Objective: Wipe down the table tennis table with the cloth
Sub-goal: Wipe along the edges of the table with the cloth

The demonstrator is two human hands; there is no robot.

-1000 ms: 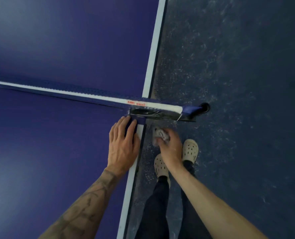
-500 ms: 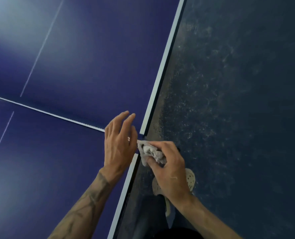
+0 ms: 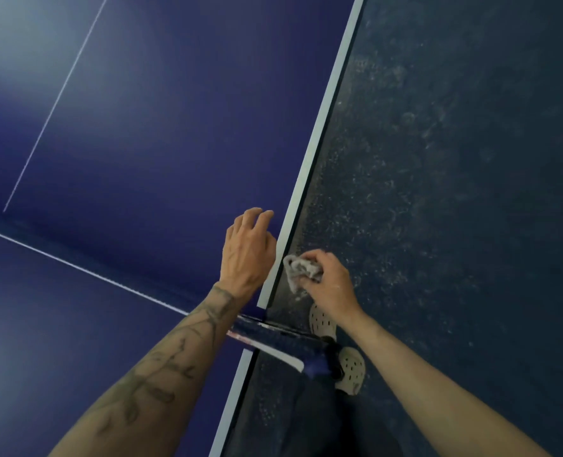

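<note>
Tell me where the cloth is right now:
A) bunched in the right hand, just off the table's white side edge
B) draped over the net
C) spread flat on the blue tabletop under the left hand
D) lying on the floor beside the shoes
A: the cloth is crumpled in the right hand just beside the side edge of the table, while the left hand is over the blue top holding nothing.

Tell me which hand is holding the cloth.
The right hand, just off the table's white edge over the floor, grips the crumpled grey cloth. The left hand is over the blue tabletop and holds nothing.
</note>
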